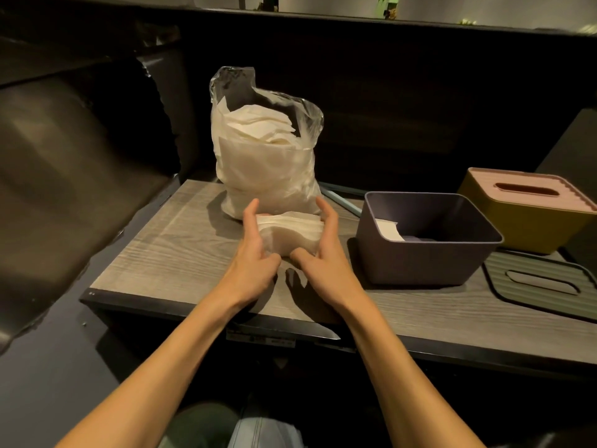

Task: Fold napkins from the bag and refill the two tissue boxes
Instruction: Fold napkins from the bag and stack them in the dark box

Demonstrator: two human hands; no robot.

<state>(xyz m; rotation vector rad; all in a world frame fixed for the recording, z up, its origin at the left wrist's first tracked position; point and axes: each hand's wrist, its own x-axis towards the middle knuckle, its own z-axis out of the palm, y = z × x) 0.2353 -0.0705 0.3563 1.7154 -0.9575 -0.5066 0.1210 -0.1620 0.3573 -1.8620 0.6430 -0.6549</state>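
Observation:
A stack of white napkins [290,232] rests on the wooden table just in front of the clear plastic bag [265,156], which stands upright and is full of napkins. My left hand [255,250] holds the stack's left side, and my right hand [323,250] holds its right side, thumbs at the near edge. To the right, the purple tissue box [423,263] stands open with a few napkins [389,229] at its bottom. Behind it stands the yellow tissue box [529,221], closed under a pink slotted lid.
A grey-green slotted lid [542,282] lies flat on the table [181,253] at the right, in front of the yellow box. A pale blue rod [342,202] lies behind the purple box. Dark seating is at the left; a dark wall stands behind.

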